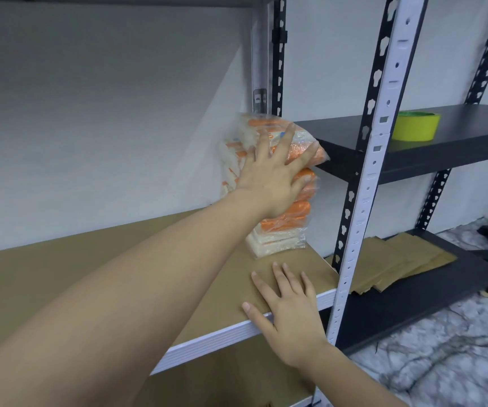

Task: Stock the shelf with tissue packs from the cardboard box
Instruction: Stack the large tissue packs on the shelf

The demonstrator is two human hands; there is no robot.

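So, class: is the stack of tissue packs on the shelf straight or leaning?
Leaning. The top pack juts right of the packs beneath, while the left hand presses flat against them.

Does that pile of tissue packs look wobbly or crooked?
Yes, a bit. The top pack sits tilted and juts right, past the packs below in the stack. The left hand presses flat against the pile, while the right hand rests on the shelf edge.
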